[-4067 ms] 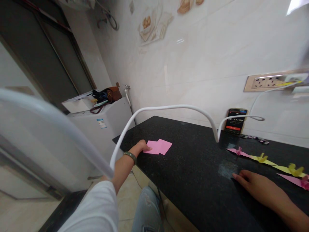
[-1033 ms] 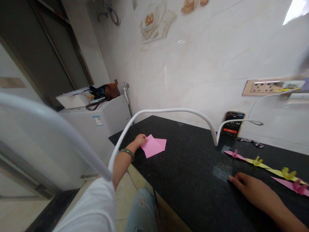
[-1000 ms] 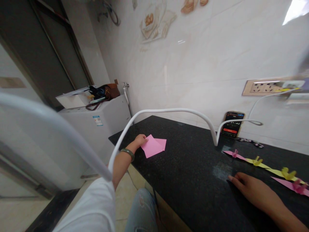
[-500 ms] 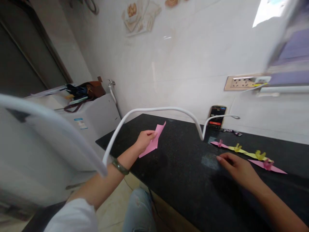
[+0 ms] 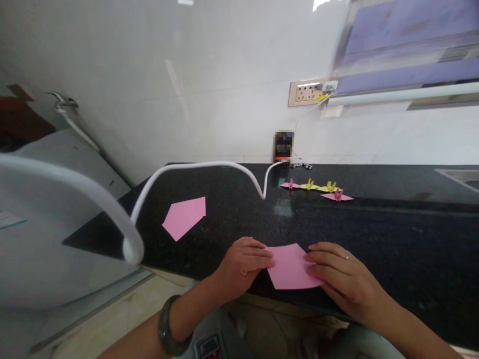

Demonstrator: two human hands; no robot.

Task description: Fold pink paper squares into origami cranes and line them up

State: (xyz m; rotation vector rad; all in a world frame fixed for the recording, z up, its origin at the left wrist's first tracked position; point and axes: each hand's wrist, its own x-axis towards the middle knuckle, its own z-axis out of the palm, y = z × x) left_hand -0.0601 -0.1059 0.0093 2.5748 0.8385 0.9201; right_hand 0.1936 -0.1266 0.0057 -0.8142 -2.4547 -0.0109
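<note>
At the counter's front edge, my left hand (image 5: 245,262) pinches the left side of a sheet of pink paper (image 5: 290,271). My right hand (image 5: 344,279) grips the same sheet's right side, fingers on top and thumb hidden. The sheet is stretched fairly flat between them. Another piece of pink paper (image 5: 185,217) with angled corners lies to the left on the black counter (image 5: 232,214), apart from my hands. Beyond my right hand stand folded paper cranes in a row, among them a yellow crane (image 5: 330,187) and a pink crane (image 5: 337,195).
A white bent cable-like stand (image 5: 209,164) arches across the view from the left. Against the wall leans a phone (image 5: 283,146), its screen blurred, below a wall socket (image 5: 309,93). A white appliance (image 5: 75,169) stands left of the counter, and a sink (image 5: 462,178) edge shows at right.
The view has swung right. My left hand, which held pink paper up at the left, is now in front of me. Both hands hold one pink sheet; another lies at the left.
</note>
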